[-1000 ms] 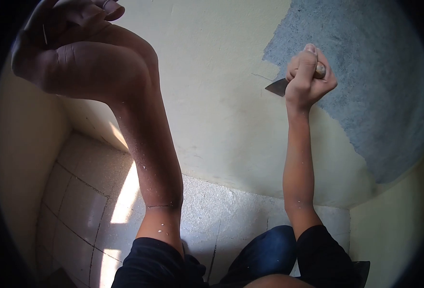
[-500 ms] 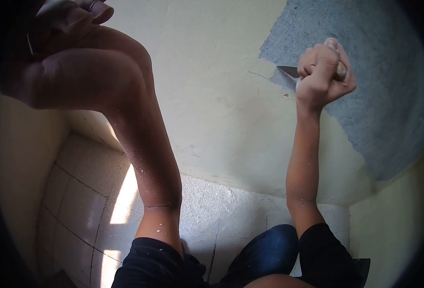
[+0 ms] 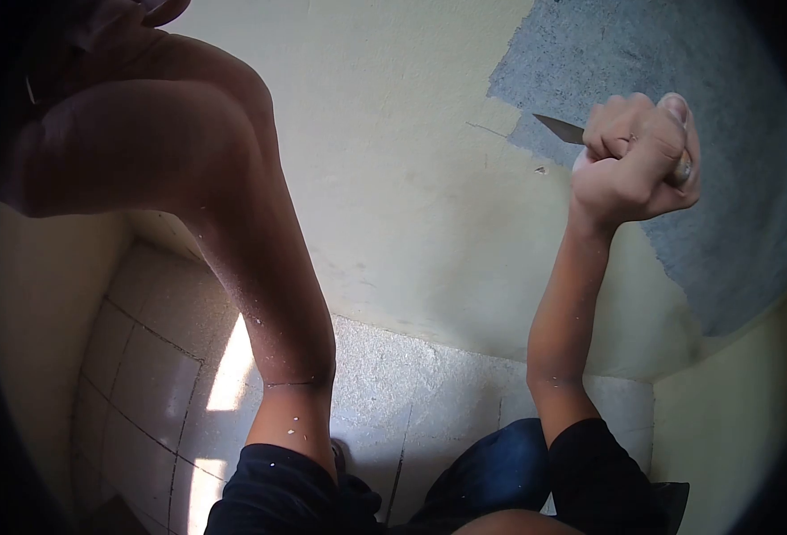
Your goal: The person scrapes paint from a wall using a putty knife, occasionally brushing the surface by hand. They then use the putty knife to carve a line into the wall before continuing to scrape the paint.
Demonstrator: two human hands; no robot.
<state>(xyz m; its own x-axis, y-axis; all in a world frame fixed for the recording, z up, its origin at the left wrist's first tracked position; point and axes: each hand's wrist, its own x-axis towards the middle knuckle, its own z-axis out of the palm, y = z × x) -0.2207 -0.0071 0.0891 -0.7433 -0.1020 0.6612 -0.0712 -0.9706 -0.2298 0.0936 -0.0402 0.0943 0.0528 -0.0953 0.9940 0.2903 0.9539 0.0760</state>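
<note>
My right hand (image 3: 638, 160) is wrapped tightly around the handle of a scraper (image 3: 561, 129), thumb uppermost. Its thin metal blade sticks out to the left of my fist, and the rounded handle end shows at the other side. Behind the blade, the wall (image 3: 393, 178) has a large bare grey patch (image 3: 572, 62) with a ragged edge beside the pale yellow-green paint. Large and dark at the upper left, my left hand (image 3: 135, 116) is raised close to the camera, bent at the wrist. Most of its fingers are in shadow or cut off by the frame.
Pale floor tiles (image 3: 148, 392) run along the wall's foot, with bright sunlit strips (image 3: 233, 366). A side wall (image 3: 32, 312) rises at the left, another (image 3: 732, 410) at the right. My knee (image 3: 491, 464) is low in the middle. White flecks dot my left arm.
My right hand has moved right and slightly down with the scraper, drawing the blade away from the paint edge. My left hand has shifted slightly up and left, with less of its fingers showing.
</note>
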